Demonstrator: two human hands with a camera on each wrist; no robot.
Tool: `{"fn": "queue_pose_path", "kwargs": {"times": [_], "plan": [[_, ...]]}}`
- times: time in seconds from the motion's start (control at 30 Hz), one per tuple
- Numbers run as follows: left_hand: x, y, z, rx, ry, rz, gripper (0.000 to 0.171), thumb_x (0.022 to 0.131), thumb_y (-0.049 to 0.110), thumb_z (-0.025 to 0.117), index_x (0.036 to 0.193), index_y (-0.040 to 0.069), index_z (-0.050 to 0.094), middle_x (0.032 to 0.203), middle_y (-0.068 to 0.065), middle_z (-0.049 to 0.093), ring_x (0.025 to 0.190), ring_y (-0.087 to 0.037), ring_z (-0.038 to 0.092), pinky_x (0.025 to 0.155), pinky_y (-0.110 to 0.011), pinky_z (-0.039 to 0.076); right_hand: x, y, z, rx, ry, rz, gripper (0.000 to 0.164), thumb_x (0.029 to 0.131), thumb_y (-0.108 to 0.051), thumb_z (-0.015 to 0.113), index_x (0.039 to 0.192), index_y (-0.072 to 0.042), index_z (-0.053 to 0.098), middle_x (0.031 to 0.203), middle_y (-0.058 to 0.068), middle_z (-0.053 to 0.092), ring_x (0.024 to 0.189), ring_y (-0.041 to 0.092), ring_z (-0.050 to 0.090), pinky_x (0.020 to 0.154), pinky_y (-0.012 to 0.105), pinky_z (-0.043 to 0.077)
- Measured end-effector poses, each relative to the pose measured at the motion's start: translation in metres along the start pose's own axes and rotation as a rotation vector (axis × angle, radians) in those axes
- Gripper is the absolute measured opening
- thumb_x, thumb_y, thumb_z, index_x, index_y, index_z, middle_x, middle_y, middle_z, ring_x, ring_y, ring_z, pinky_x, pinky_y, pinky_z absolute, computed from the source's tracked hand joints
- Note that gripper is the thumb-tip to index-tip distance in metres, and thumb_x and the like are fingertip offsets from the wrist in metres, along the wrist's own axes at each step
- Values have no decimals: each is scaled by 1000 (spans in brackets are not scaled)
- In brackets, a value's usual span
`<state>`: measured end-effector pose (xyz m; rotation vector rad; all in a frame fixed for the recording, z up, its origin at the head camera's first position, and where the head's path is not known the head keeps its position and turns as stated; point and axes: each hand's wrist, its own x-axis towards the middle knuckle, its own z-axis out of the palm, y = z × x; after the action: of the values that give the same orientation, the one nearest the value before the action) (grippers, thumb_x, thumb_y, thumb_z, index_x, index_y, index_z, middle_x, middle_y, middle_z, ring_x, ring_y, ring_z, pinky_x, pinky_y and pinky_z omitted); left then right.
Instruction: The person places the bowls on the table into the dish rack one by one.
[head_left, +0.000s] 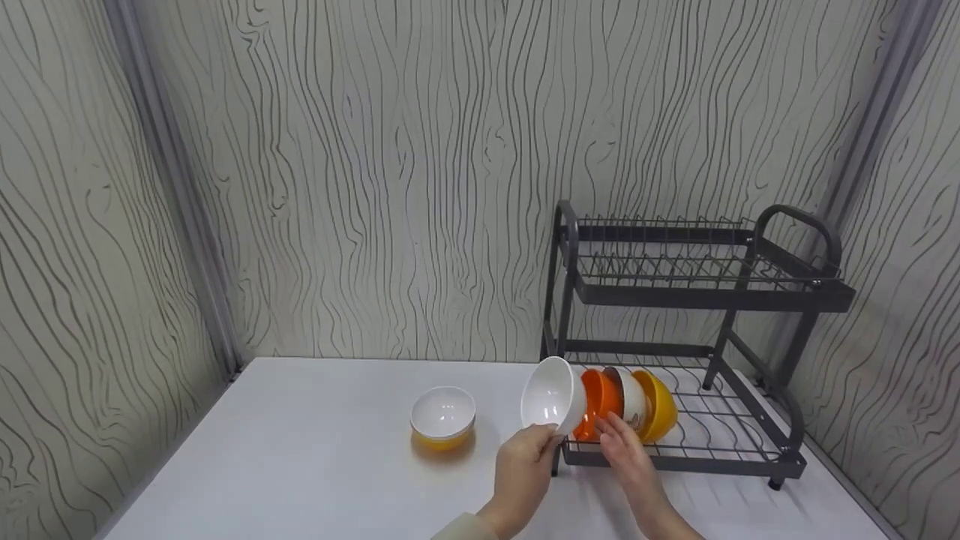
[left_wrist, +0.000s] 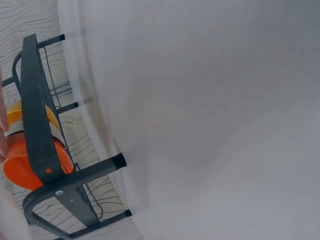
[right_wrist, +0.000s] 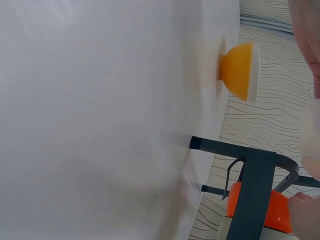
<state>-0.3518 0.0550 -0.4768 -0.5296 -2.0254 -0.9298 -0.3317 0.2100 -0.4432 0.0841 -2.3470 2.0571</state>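
Note:
My left hand [head_left: 523, 471] pinches the lower rim of a white bowl [head_left: 551, 397], which is tilted on its side at the left end of the dish rack [head_left: 686, 463]. Right beside it, on the lower tier, an orange bowl [head_left: 598, 397], a white patterned bowl [head_left: 634, 405] and a yellow bowl [head_left: 661, 409] stand on edge in a row. My right hand [head_left: 630, 469] has its fingers extended, fingertips at the front of the orange bowl. In the right wrist view the white bowl [right_wrist: 311, 135] shows only partly at the frame's edge.
A yellow bowl with a white inside [head_left: 442, 421] stands upright on the white table [head_left: 315, 450], left of the rack. The rack's upper tier [head_left: 712, 294] overhangs the lower bowls. Patterned wall panels [head_left: 375, 187] enclose the back and sides.

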Motion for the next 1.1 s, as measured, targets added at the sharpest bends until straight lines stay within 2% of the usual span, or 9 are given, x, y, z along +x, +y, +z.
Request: {"fn": "queue_pose_path", "kwargs": {"times": [0.13,0.23,0.33,0.57,0.77,1.0,1.1], "plan": [[0,9,4,15,53,87,6,83,21,64,86,19,68,83,9,72,78,0,66,73,-10,53,4,-2,4,70,-39,42,75,96,-43,38,147,0,4,154,22,11,141,38,15,115,53,17],[-1,13,7,19,69,125,6,82,23,64,85,19,67,83,9,72,80,1,67,78,-14,53,5,-2,6,137,-59,57,76,96,-41,39,147,1,1,154,23,5,141,39,14,115,52,16],[-2,17,9,26,67,142,7,81,25,64,84,20,67,83,10,72,81,1,67,78,-14,53,4,-3,8,177,-67,58,74,97,-40,38,147,-1,0,154,22,7,140,38,18,115,49,19],[-4,22,12,21,65,167,8,76,21,68,84,19,68,82,9,72,79,1,67,77,-13,53,2,-7,9,220,-82,5,69,98,-37,35,147,-4,-1,153,20,8,139,35,20,114,44,21],[-4,23,15,32,62,179,9,77,21,68,86,20,69,83,10,72,80,2,67,79,-13,53,5,-8,9,250,-51,10,68,98,-33,38,148,-5,1,152,20,10,138,35,23,113,41,24],[-2,25,17,33,49,209,5,79,24,65,83,21,66,82,13,71,79,4,65,78,-13,53,8,-8,7,242,38,28,65,95,-30,44,146,-6,10,150,17,16,134,31,31,109,34,33],[-1,26,17,43,17,223,4,81,23,65,85,21,66,82,13,71,80,4,65,76,-10,52,8,-9,4,243,61,27,66,94,-28,46,146,-5,11,150,18,17,133,31,31,108,31,35]]}}
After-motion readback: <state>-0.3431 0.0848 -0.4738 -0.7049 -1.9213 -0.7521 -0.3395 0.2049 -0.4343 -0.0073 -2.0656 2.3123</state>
